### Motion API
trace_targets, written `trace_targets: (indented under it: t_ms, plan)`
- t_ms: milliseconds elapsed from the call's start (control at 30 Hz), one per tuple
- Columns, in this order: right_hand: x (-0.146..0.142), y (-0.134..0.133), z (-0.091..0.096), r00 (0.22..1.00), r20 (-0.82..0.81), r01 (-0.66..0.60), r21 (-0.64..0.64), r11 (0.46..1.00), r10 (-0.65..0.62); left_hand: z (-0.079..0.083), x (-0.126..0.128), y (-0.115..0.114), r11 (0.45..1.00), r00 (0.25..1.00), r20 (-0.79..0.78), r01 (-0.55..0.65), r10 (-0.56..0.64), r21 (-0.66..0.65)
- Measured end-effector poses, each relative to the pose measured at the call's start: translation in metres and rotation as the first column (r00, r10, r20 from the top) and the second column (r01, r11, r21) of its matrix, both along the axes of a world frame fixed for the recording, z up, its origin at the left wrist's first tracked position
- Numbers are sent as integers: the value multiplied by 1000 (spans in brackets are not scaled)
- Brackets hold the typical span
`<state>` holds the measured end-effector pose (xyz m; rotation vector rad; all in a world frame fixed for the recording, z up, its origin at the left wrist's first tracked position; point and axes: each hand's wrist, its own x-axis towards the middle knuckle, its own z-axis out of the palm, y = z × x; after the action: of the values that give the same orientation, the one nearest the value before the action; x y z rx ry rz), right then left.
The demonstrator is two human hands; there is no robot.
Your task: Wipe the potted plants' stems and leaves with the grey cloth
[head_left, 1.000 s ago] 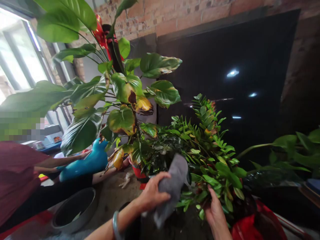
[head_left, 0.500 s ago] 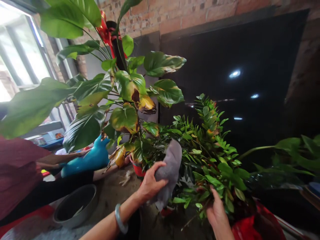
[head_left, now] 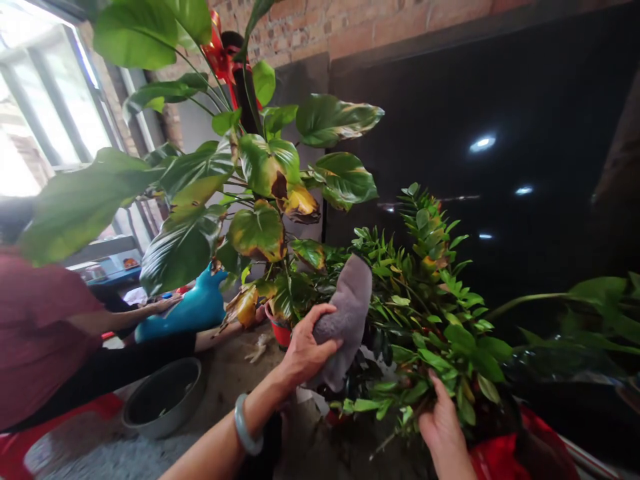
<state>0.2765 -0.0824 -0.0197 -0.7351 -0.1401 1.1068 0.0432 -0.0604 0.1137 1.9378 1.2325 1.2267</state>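
My left hand (head_left: pixel 310 343) is closed around a soft grey cloth (head_left: pixel 350 307), whose top end stands up in front of the foliage. A jade-like bangle (head_left: pixel 247 425) circles that wrist. On the right, my right hand (head_left: pixel 444 427) grips among the lower stems of a bushy plant with small glossy leaves (head_left: pixel 425 313). Its thumb shows, while the other fingers are mostly hidden by leaves. Left of the cloth rises a tall large-leaved plant (head_left: pixel 270 167), some leaves yellow and browned, in a red pot (head_left: pixel 280 331).
At the left a seated person (head_left: pixel 55 327) rests a hand on a blue object (head_left: pixel 185 313). A grey basin (head_left: pixel 163 400) stands on the floor. Red material (head_left: pixel 525 447) lies at lower right. Behind the plants are a dark panel (head_left: pixel 450 100) and a brick wall.
The view has shifted slightly, moving the scene to the right. My left hand has raised the cloth a little. My right hand stays at the bushy plant.
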Motion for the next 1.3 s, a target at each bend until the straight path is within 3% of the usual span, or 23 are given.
trace_targets:
  t_ms: [67,133,233,300,367,433,500,533,600,700,767,800,867,933,1033,1100,1200,1300]
  plan:
    - [-2,-2,2,999,-36,28,-54,998,-30,-23,-4,-7,989,986,-126,97,-111,-109]
    - [-3,-4,5,997,-58,37,-88,995,-43,-44,-13,-23,943,920,-263,227,-290,-244]
    - [-1,-6,7,997,-62,50,-96,994,-56,-51,-29,-46,897,857,-319,305,-405,-320]
    - [1,-6,8,996,-60,62,-98,993,-68,-36,-36,-51,945,922,-256,233,-290,-231]
    - [2,-6,8,996,-60,63,-102,993,-69,-13,-41,-43,997,992,-119,42,-50,-65]
    - [1,-6,8,996,-61,57,-101,993,-64,9,-43,-26,970,973,52,-230,227,83]
    - [0,-5,7,996,-60,55,-100,993,-61,19,-44,-10,891,894,180,-435,410,131]
    - [-1,-5,7,996,-60,57,-102,993,-63,17,-44,-4,865,862,209,-490,463,106]
    - [-2,-4,7,996,-60,62,-108,992,-69,0,-41,-3,863,838,218,-503,500,-46]
    - [-2,-4,9,995,-67,66,-116,991,-74,-46,-35,-26,873,887,225,-298,403,-386]
    - [-2,-4,11,994,-71,68,-124,990,-77,-67,-33,-49,863,930,230,-147,287,-483]
    - [-1,-4,11,994,-73,69,-131,989,-79,-70,-33,-58,871,941,220,-126,256,-475]
    - [-1,-4,12,994,-75,72,-142,987,-83,-59,-36,-66,905,946,185,-179,266,-387]
    - [-1,-4,11,994,-75,66,-149,987,-77,-31,-40,-58,915,912,172,-331,373,-230]
    - [-2,-1,8,996,-58,57,-138,989,-66,12,-44,-23,861,841,207,-509,499,-5]
    - [-3,2,5,996,-48,63,-126,990,-69,21,-44,1,867,854,211,-496,476,55]
    - [-3,3,4,996,-49,68,-126,990,-75,-5,-40,14,927,918,124,-371,376,-64]
    - [-3,1,6,995,-67,66,-135,989,-76,-54,-39,-7,917,961,16,-259,277,-303]
